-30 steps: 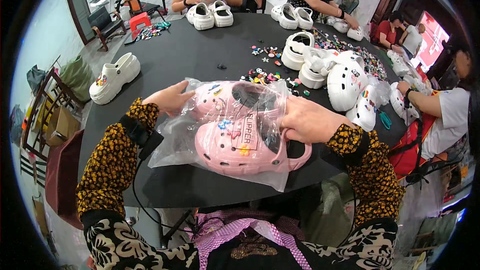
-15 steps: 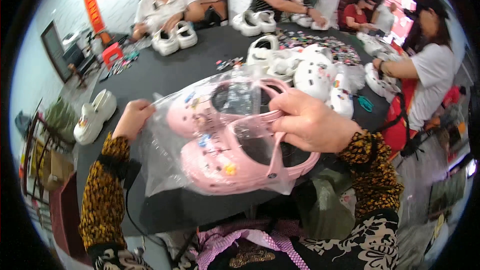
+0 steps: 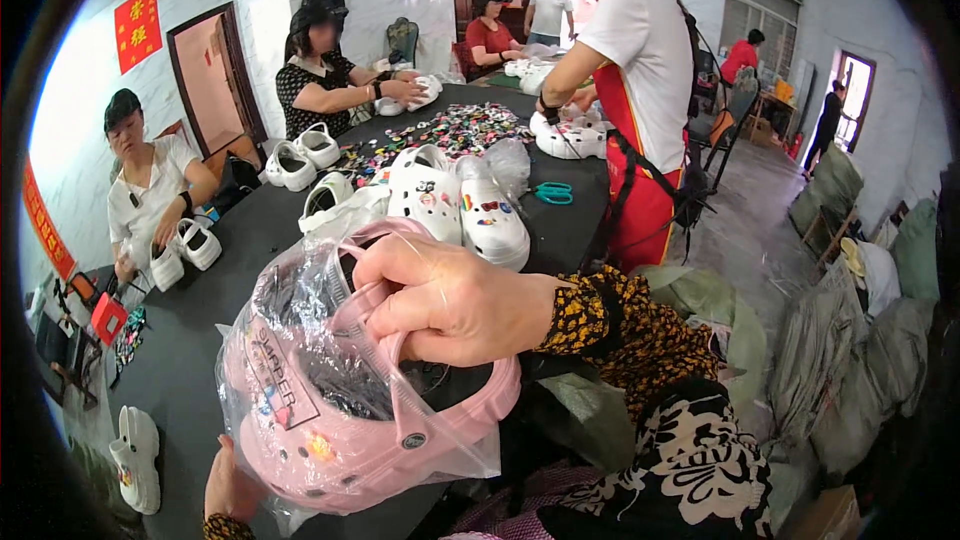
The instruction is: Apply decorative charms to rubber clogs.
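Observation:
A pair of pink clogs (image 3: 345,460) with colourful charms hangs inside a clear plastic bag (image 3: 235,380) with dark print. My right hand (image 3: 450,305) is closed round the clogs' heel straps at the bag's mouth, fingers curled. At the bag's lower left is my left hand (image 3: 230,485), touching the plastic; one digit points upward and the others are hidden behind the bag. Beyond my right hand, white clogs with charms (image 3: 495,225) stand on the black table (image 3: 185,345).
Loose charms (image 3: 465,130) lie heaped on the table. Teal scissors (image 3: 553,194) rest near its right edge. A single white clog (image 3: 137,460) is at far left. A co-worker in red and white (image 3: 640,70) stands close at right; others sit round the table. Sacks (image 3: 830,370) crowd the right floor.
My view has swung to the right. The bagged clogs have turned and now hang more toe-down. My left hand has gone from the bag's far-left edge to its lower left, mostly out of sight.

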Tool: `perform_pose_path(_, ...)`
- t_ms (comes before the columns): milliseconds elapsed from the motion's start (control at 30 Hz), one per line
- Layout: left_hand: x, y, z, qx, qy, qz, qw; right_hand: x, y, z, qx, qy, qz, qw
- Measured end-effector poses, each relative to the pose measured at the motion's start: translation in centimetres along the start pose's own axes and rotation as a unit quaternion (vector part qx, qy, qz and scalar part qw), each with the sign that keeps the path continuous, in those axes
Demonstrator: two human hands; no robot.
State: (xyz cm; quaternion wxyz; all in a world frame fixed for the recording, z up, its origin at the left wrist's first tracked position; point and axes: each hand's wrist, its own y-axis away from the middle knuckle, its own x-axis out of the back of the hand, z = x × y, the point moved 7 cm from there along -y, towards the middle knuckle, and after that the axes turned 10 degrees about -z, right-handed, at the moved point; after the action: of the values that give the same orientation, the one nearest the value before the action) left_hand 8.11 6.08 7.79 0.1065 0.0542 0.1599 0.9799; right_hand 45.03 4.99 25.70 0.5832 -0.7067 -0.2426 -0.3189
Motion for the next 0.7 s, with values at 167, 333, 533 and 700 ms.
perform_pose_path(167,-3.5,-1.3,1.0,-0.091,0.175,0.034,0.98,-0.1,0.5,-0.2,0.018,0.003,-0.005,1.0)
perform_pose_path(333,-2.4,-2.0,2.9,-0.142,0.155,0.046,0.977,0.5,1.1,-0.6,0.011,0.003,-0.013,1.0)
perform_pose_path(533,5.1,-2.4,1.9,-0.169,0.066,0.161,0.97,1.5,1.7,-1.1,-0.013,-0.035,-0.031,0.999)
perform_pose_path(700,12.7,-2.2,-0.5,-0.223,0.098,0.209,0.947,3.8,3.5,-0.8,-0.081,-0.03,-0.017,0.996)
